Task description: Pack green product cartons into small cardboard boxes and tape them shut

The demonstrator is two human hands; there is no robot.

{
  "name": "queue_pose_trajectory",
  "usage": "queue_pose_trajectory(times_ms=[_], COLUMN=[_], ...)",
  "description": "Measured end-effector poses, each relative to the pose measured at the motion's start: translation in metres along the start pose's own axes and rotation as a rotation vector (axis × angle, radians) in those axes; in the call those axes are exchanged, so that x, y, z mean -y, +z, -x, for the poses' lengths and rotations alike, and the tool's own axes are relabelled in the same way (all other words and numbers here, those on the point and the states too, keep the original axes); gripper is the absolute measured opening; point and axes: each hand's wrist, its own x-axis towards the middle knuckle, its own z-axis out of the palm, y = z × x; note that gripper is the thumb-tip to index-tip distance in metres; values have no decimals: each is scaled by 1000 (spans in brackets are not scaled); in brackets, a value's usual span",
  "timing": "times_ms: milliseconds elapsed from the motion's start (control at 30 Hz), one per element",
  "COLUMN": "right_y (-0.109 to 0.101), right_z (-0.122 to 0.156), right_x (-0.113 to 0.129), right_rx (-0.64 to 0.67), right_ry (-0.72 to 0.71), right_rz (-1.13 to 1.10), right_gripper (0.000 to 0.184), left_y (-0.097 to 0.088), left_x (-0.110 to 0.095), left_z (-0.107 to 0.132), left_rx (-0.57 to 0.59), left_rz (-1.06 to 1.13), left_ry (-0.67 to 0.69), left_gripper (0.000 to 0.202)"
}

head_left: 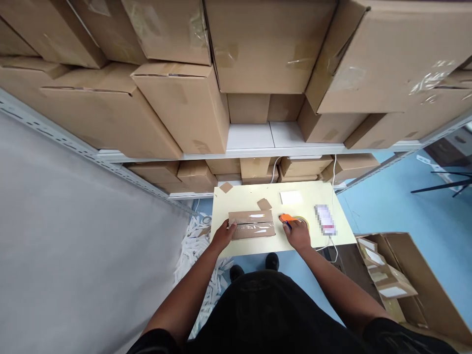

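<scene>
I stand at a pale yellow tabletop (243,196), looking down past my black shirt (258,314). A small brown carton (251,219) lies flat just in front of me, left of the tabletop's middle, with shiny clear tape along its top. My left grip (222,237) is closed on the carton's left end, thumb over the top and fingers along the side; how firmly, I cannot tell. My right grip (298,235) is wrapped around an orange tape dispenser (287,217), near the carton's right end but apart from it.

Behind the carton lies a cardboard scrap (264,204), with another piece (226,187) near the far left corner. A white sheet (291,197) rests beyond the dispenser, and a blurred, phone-shaped object (325,219) sits to the right.

Across from me, a white shelf (250,135) is stacked with large brown boxes (273,44). White paper strips (186,253) cover the floor at left; a big open box (437,280) stands at right, smaller boxes inside.
</scene>
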Motion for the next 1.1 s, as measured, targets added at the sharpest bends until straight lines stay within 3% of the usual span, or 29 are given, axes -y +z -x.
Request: queue_pose_trajectory(times_ms=[133,233,300,467,600,667,767,833,933,1033,1100], right_y=[3,7,14,38,42,39,35,34,32,20,8], right_z=[1,6,10,12,7,5,-3,-11,-21,-18,-7], right_x=[40,58,57,28,-7,-25,-46,-54,-60,-64,-66], right_rx=[141,168,129,143,56,-70,-169,-125,-92,-94,-63], right_ry=[-31,-15,-27,-117,-331,-284,-76,-22,-33,-12,10], right_rz=[-403,-453,-446,-367,-204,-125,-24,24,0,-230,-474], right_gripper=[51,43,50,75,66,55,47,39,31,34,34], left_y=[-4,5,16,46,50,44,30,21,13,17,29], left_x=[0,7,13,22,28,32,30,19,-13,-60,-95], left_z=[8,22,31,29,16,18,31,46,66,71,62], left_rx=[45,31,6,-60,-23,-67,-198,-241,-211,-97,1], left_rz=[13,111,227,276,231,146,21,-45,-134,-171,-156], left_ry=[3,63,108,90,108,148,189,242,362,454,483], left_gripper=[47,48,55,76,74,69,51,36,18,15,19])
